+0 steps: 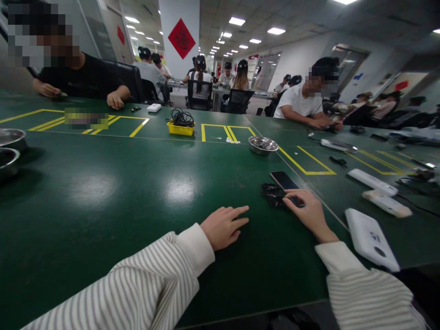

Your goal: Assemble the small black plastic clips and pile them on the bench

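My left hand (223,225) lies flat on the green table (120,192), fingers stretched out and pointing right, holding nothing. My right hand (307,211) rests further right, its fingertips on the near end of a black phone (283,181) that lies screen-up on the table. A small black crumpled object (273,195) lies just left of the phone, between the two hands. Both my sleeves are white with thin stripes.
A white power bank (371,238) lies at the right edge, with two white devices (373,182) beyond it. A steel bowl (263,145), a yellow tray of black cables (180,128) and two steel bowls (10,146) at left stand on the table. Other people sit along the far side.
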The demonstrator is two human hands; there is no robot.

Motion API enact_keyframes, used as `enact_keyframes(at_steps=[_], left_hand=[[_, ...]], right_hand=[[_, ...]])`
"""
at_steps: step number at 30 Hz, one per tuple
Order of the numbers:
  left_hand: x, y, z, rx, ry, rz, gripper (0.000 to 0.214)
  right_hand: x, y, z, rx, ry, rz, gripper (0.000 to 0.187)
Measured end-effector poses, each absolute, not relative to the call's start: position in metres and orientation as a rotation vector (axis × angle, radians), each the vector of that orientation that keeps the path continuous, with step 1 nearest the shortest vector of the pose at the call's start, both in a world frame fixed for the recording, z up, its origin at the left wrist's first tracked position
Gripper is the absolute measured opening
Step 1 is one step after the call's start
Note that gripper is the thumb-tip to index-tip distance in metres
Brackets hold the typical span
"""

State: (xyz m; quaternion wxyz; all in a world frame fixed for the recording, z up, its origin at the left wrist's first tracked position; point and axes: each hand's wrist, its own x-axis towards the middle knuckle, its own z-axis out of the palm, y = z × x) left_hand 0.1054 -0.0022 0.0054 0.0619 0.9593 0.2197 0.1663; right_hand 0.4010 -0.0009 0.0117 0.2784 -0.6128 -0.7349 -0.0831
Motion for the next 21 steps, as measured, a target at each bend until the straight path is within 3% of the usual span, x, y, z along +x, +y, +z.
enact_keyframes(at_steps=[9, 21], left_hand=[[0.051, 0.0, 0.003, 2.819, 0.778, 0.522, 0.034], [0.016, 0.002, 0.0, 2.849, 0.887, 0.497, 0.036]], right_hand=[[0.371, 0.042, 0.013, -1.945, -2.124, -0.324, 0.032], [0.262, 0.032, 0.013, -1.57, -2.259, -0.125, 0.029]])
